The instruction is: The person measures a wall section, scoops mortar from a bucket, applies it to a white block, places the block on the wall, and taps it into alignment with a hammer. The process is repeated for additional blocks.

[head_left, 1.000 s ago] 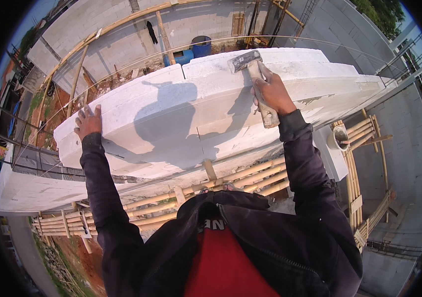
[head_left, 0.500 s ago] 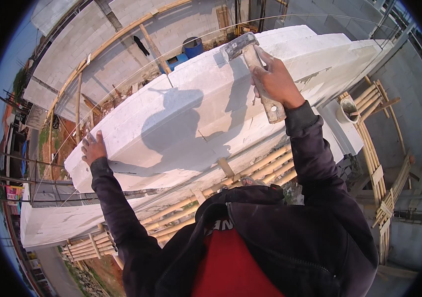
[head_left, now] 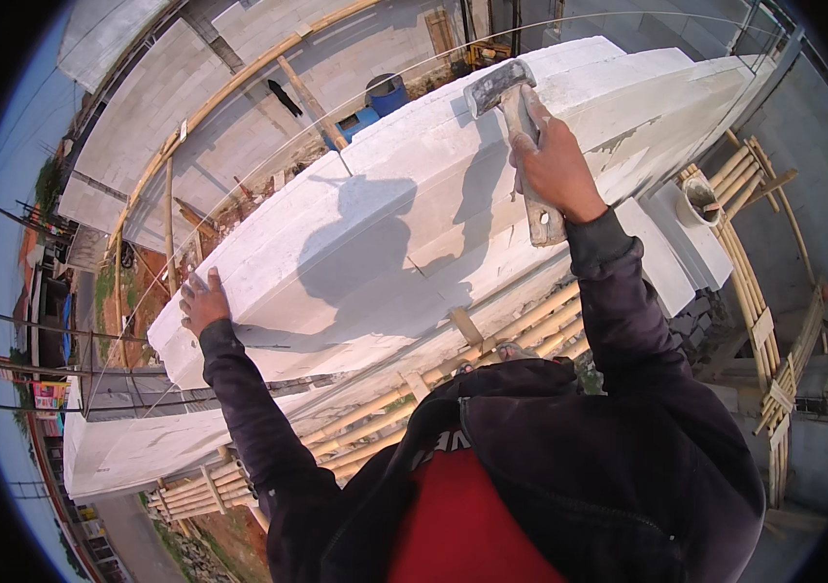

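My right hand (head_left: 561, 165) grips the pale, worn handle of a hammer (head_left: 499, 89) with a dark, mortar-smeared block-shaped head. The head is over the top of a white block wall (head_left: 268, 228), towards its far edge; whether it touches the wall cannot be told. At the wall's left end, my left hand (head_left: 204, 301) lies on the top block with its fingers spread. Shadows of my head, arm and the hammer fall across the wall's near side.
Bamboo scaffold poles (head_left: 530, 321) run along the wall's near side. On the right, a mortar-stained bucket (head_left: 697, 202) stands beside pale blocks (head_left: 655, 255). Beyond the wall are a blue barrel (head_left: 386, 92) and a bamboo rail (head_left: 147, 180). A thin string line runs alongside the wall.
The whole view has shifted slightly, so the scene sits farther right and lower. My right hand has moved the hammer head a little upward in the view relative to the wall. My left hand stays put.
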Demonstrator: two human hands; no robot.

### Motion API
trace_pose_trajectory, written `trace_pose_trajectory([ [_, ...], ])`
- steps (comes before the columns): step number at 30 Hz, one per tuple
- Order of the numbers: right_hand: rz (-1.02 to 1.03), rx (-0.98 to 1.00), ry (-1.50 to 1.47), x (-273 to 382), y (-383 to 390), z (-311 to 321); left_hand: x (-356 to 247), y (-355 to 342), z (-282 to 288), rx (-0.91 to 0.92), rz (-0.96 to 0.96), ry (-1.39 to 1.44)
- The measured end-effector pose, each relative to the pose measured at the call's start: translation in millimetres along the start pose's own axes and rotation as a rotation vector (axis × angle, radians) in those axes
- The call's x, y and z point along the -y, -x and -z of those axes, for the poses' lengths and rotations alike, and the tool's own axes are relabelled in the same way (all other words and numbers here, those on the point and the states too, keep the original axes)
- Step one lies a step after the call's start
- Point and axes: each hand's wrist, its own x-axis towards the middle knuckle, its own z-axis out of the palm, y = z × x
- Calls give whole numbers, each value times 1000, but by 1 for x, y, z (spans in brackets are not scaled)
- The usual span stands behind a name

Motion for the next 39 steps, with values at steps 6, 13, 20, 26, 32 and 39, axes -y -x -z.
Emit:
trace_pose_trajectory([
  [6,-46,167,20,23,1,7,9,5,-2,-3,11,14],
  [13,98,236,243,-15,-11,2,2,1,-2,-31,-13,30],
  [20,133,64,200,-16,-15,2,4,2,-3,-27,-11,25],
  [26,-37,143,-154,5,-10,14,10,0,-2,-25,6,28],
  [32,-38,299,-24,4,-9,11,8,0,-2,-14,11,15],
  [39,193,116,228,-16,-16,-10,2,1,1,-10,5,36],
])
